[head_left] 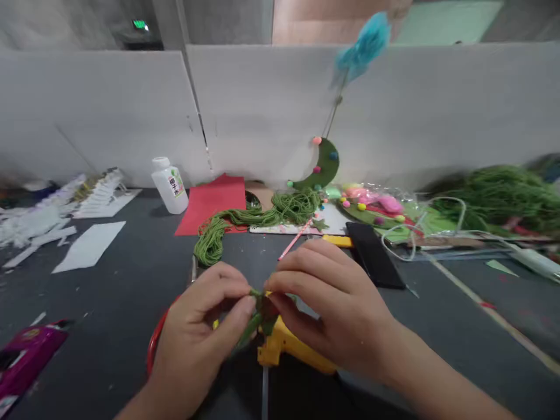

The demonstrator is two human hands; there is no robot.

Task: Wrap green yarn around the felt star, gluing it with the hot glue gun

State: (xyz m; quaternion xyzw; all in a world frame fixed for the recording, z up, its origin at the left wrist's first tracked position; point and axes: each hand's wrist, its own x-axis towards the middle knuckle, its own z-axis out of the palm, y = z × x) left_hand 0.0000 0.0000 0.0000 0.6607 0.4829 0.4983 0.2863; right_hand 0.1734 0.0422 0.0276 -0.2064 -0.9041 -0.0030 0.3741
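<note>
A small green piece [266, 314] is held over the near middle of the bench [131, 309], between the two hands. Its left side is pinched between the thumb and forefinger of the left hand [212, 332]; its right side is gripped by the fingertips of the right hand [335, 297], where a speck of yellow can be seen. What this speck is cannot be told. Just beneath, a yellow glue gun [301, 345] is partly covered by the right hand, and a red curved handle [154, 344] is half hidden behind the left.

Beyond the hands, a hank of green yarn [210, 240] is laid across a red sheet [216, 198], with a white bottle [170, 186] set to its left. A pink pencil [294, 244] and a black slab [375, 255] are placed farther right. At the far side, a green crescent [329, 163] dotted with pompoms is seen against the white partition [262, 111], with a blue tuft [365, 46] above. Green strands [503, 195] are heaped at the far right. On the left, a white sheet [90, 247] is laid beyond a purple packet [32, 359].
</note>
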